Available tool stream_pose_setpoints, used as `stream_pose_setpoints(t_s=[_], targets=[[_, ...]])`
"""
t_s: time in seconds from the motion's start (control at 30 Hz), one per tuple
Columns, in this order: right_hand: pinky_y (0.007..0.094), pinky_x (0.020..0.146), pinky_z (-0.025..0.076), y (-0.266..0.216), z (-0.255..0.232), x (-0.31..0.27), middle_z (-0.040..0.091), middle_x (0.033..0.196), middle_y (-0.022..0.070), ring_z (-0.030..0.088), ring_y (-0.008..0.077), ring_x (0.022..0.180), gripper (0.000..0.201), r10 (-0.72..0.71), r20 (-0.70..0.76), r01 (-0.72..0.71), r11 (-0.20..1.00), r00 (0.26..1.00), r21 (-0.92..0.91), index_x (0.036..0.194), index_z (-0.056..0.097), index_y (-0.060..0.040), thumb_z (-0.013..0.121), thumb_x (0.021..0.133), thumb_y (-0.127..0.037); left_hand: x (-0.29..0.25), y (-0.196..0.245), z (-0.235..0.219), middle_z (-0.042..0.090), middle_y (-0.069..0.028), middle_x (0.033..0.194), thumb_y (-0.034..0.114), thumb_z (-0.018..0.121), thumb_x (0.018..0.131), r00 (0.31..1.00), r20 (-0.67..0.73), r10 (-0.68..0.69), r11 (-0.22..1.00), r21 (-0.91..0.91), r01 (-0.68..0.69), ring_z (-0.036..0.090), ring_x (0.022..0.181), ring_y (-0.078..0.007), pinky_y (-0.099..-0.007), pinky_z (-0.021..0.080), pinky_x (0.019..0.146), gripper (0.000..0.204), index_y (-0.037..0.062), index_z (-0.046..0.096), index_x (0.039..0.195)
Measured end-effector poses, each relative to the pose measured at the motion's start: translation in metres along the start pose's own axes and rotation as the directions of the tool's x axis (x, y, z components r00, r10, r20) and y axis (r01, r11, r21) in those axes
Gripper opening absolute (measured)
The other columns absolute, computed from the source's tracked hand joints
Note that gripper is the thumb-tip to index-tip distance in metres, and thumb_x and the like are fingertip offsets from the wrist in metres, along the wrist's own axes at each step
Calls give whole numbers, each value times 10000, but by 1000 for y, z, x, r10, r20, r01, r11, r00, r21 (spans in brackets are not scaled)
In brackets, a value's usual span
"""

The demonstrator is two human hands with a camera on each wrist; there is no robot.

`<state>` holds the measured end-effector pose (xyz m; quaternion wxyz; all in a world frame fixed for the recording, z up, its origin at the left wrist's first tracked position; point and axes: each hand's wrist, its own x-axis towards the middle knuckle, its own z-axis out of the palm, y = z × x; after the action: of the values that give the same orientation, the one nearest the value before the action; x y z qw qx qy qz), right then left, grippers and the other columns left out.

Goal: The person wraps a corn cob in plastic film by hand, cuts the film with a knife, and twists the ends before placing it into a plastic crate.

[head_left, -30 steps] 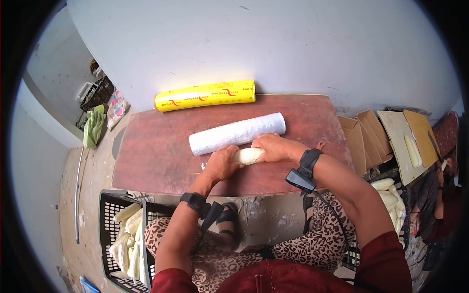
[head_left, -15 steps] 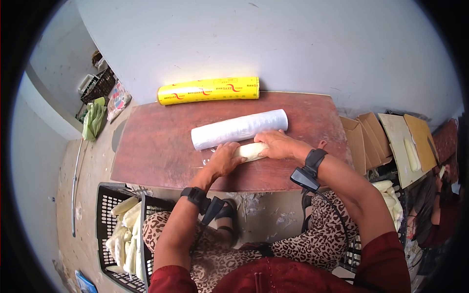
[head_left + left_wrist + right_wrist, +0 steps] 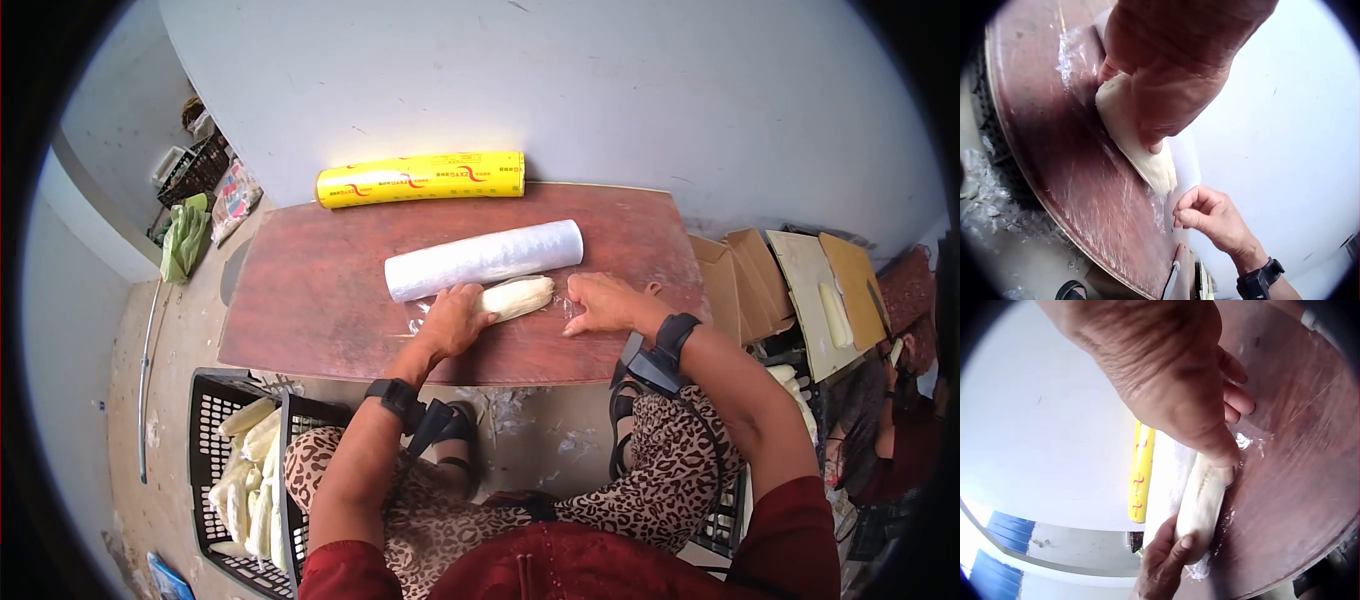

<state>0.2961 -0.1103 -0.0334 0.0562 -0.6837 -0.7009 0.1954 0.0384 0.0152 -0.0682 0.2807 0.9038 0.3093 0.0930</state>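
Observation:
A pale, husked ear of corn (image 3: 522, 297) lies slantwise on the table in front of a roll of clear film (image 3: 485, 258). My left hand (image 3: 455, 320) grips its left end; in the left wrist view the thumb and fingers straddle the corn (image 3: 1125, 128). Off the corn's right end is my right hand (image 3: 605, 303), thumb and bent fingers apart. Thin clear film (image 3: 1157, 212) shows between the corn and the right hand (image 3: 1213, 219) in the left wrist view; whether the fingers touch it, I cannot tell.
A yellow printed roll (image 3: 420, 180) lies at the table's back edge by the wall. Black crates with corn (image 3: 245, 480) stand below at left and right. Cardboard (image 3: 740, 285) and a board bearing one ear (image 3: 835, 315) are at the right, near another person's arm.
My right hand has let go of the corn's right end and moved right, its thumb and fingers parting. My left hand still grips the other end.

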Motion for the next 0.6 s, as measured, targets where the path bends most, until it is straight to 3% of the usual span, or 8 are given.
stream_pose_setpoints(t_s=[0.03, 0.07, 0.17, 0.27, 0.37, 0.47, 0.6], targets=[[449, 779, 498, -1, 5, -4, 625, 998, 181, 616, 354, 980, 527, -24, -48, 21, 998, 999, -63, 962, 524, -32, 819, 697, -378, 0, 0, -1, 571, -257, 1208, 296, 646, 886, 1000, 0, 4, 1000, 1, -4, 494, 1151, -434, -470, 378, 1012, 506, -28, 525, 1256], [480, 832, 480, -2, 9, -5, 592, 1077, 181, 575, 384, 1057, 517, -5, 7, 6, 996, 1000, -91, 1013, 492, -37, 792, 734, -351, -1, 1, -1, 570, -258, 1209, 292, 645, 887, 1000, -1, 8, 1000, 3, -8, 493, 1151, -435, -470, 379, 1012, 503, -28, 524, 1256], [487, 806, 485, 10, 26, -1, 597, 1026, 174, 586, 396, 1003, 325, -91, -53, 93, 996, 994, 19, 968, 511, -37, 709, 820, -248, -1, 1, 0, 569, -258, 1211, 290, 641, 889, 1000, 3, -4, 1000, 19, 4, 493, 1151, -435, -471, 380, 1011, 498, -27, 524, 1254], [479, 783, 493, 5, 21, -1, 593, 1013, 175, 589, 404, 956, 166, -80, -22, 77, 991, 997, -113, 913, 527, -37, 634, 861, -153, 0, 1, 0, 566, -257, 1216, 296, 640, 890, 1000, 9, -5, 999, 32, 4, 493, 1152, -434, -471, 378, 1012, 500, -26, 522, 1254], [477, 747, 491, 5, 14, -4, 584, 951, 175, 594, 400, 899, 115, -118, -84, 106, 985, 989, -138, 878, 535, -30, 604, 869, -120, -1, 3, -1, 565, -257, 1218, 296, 636, 893, 1000, 12, 0, 999, 51, 0, 492, 1155, -432, -471, 376, 1014, 500, -23, 517, 1260], [475, 739, 473, 16, 7, -6, 561, 883, 171, 578, 392, 861, 100, -167, -93, 161, 984, 981, -70, 863, 527, -27, 588, 870, -107, -2, 2, 1, 562, -259, 1221, 294, 630, 897, 1000, 6, 1, 998, 58, -2, 490, 1157, -435, -473, 372, 1019, 499, -22, 513, 1265], [451, 724, 446, 27, 1, -4, 521, 826, 165, 538, 373, 806, 103, -242, -285, 274, 958, 928, 80, 814, 502, -17, 574, 858, -75, -5, 6, 0, 560, -260, 1209, 292, 628, 900, 1000, 1, 11, 996, 91, -11, 490, 1152, -438, -481, 382, 1006, 499, -14, 506, 1275]])
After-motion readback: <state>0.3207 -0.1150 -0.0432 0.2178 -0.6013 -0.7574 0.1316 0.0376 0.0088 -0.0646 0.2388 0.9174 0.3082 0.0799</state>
